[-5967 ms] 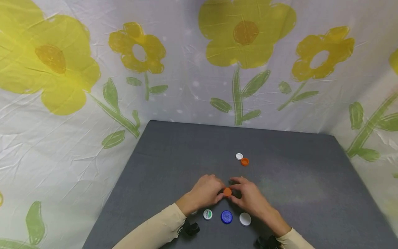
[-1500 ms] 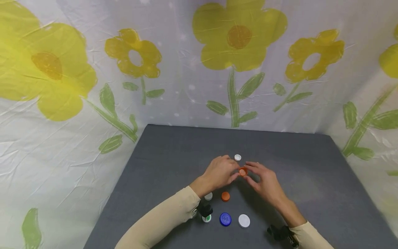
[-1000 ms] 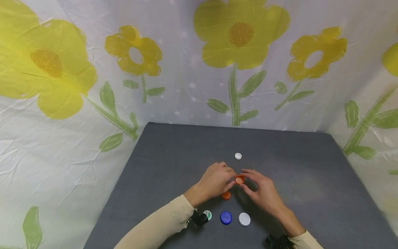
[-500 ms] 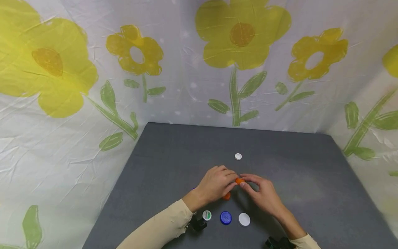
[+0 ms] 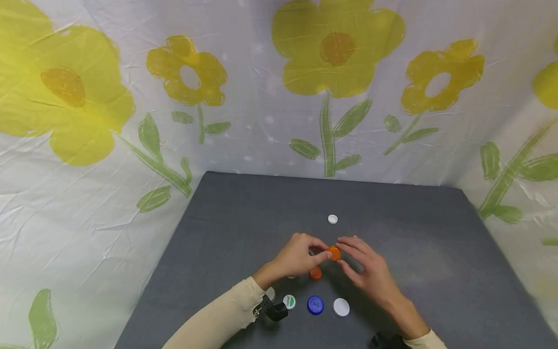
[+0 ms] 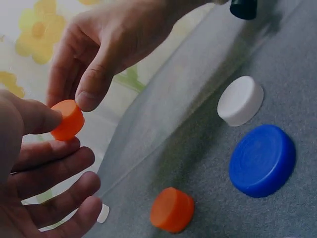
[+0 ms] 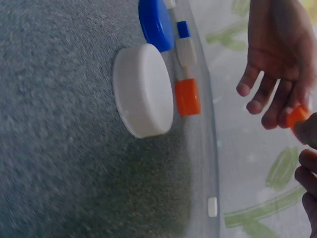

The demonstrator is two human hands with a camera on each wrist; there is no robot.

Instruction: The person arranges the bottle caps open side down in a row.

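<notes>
Above the table my left hand (image 5: 298, 254) pinches an orange bottle cap (image 5: 334, 253) between thumb and index finger, its other fingers spread below in the left wrist view. My right hand (image 5: 370, 271) has its thumb and fingertips at the cap's opposite edge, with the right thumb (image 6: 94, 84) overlapping that edge in the left wrist view. The cap's closed top faces up in the head view. Below the hands a second orange cap (image 5: 316, 273) lies on the grey table (image 5: 261, 203).
Nearer the person lie a blue cap (image 5: 315, 305), a white cap (image 5: 341, 307) and a white cap with a green print (image 5: 289, 302). A pale cap (image 5: 271, 293) is partly behind the left wrist. Farther back sits a small white cap (image 5: 333, 219).
The held orange cap lay beside the small white one at first. Both hands lifted it, brought it nearer and turned it from hollow side up to closed top up.
</notes>
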